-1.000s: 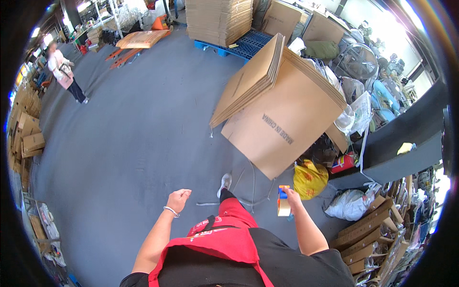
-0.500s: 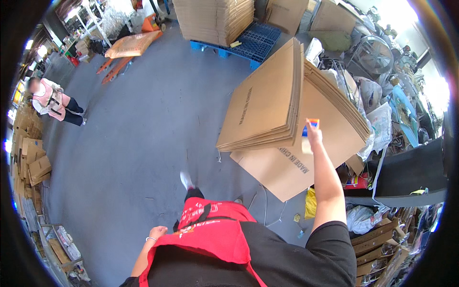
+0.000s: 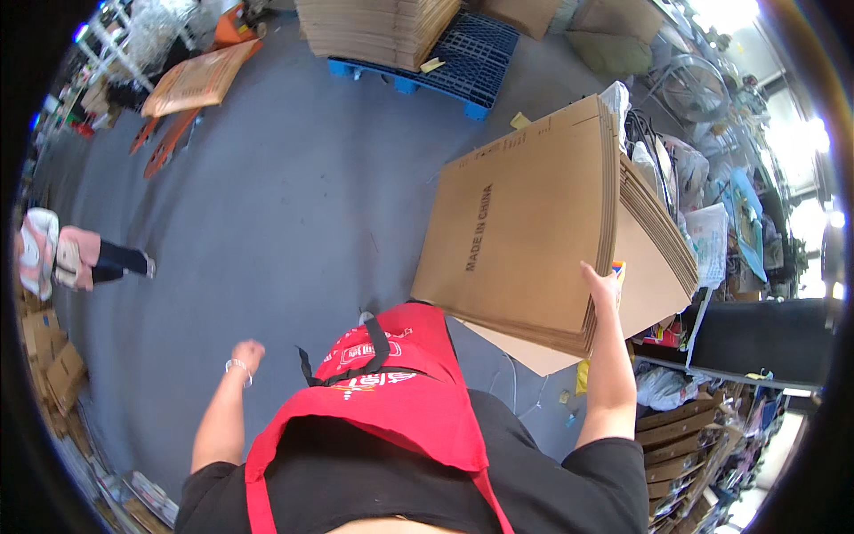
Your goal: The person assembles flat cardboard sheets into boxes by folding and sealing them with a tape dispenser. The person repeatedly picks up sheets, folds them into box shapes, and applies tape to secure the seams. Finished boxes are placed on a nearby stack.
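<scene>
A thick stack of flattened cardboard boxes leans tilted in front of me on the right, over more cardboard sheets. My right hand is at the stack's right edge, thumb toward its front sheet, other fingers mostly hidden. A small orange and blue item shows beside those fingers, still in that hand; its kind is unclear. Low on the left, my left hand hangs in the air with curled fingers and nothing visible in them.
A blue pallet bears a tall cardboard pile ahead. An orange pallet jack carries a flat load at far left. A person stands at the left. Along the right are bagged clutter, a fan and stacked cardboard.
My right hand has come to the stack's edge with the small item, now mostly hidden. The front stack has shifted right and nearer. My left hand has swung outward and forward.
</scene>
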`<state>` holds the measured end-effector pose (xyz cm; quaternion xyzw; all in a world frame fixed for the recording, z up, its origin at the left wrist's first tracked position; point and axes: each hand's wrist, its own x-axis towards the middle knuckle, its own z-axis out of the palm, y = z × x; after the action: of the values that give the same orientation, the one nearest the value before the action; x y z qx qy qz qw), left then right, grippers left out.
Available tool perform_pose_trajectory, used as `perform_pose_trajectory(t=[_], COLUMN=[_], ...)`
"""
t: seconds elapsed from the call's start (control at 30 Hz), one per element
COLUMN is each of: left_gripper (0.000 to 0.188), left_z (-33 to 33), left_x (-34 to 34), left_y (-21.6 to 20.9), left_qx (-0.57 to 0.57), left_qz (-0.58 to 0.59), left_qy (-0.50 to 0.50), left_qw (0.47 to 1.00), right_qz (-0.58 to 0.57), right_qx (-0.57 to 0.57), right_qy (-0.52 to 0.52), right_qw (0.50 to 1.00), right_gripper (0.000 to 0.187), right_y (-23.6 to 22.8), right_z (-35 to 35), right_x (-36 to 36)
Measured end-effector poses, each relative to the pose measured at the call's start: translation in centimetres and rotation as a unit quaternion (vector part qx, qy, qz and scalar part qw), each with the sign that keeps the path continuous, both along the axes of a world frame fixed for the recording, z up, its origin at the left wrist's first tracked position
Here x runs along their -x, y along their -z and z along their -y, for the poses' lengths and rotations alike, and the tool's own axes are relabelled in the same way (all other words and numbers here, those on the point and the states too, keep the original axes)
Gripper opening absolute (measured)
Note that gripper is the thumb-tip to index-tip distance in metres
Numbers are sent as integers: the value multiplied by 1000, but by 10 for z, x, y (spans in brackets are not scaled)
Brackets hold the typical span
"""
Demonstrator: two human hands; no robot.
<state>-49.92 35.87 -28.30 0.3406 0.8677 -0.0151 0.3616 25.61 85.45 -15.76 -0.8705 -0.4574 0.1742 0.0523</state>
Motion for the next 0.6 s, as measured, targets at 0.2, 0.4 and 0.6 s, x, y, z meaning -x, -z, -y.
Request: perform_pose_trajectory(t=[0.2,0.4,0.6], left_gripper=[42,103,111], left_z=[-418,-662,-810], left_x=[35,-155,-246], left_y=[-90,-207,-260], left_qx=[-290,-422,-324], left_qz=[-5,-27,-150], left_qy=[169,565,869], left_qw=[942,708,343], right_qz=[26,-8,-37], right_qx=[6,6,14], right_qy=[-23,-44,-60], right_qw=[999,999,997], right_gripper=[118,95,76], right_y=[-65,-94,-108], right_z=[19,32,48], right_x=[147,259,355])
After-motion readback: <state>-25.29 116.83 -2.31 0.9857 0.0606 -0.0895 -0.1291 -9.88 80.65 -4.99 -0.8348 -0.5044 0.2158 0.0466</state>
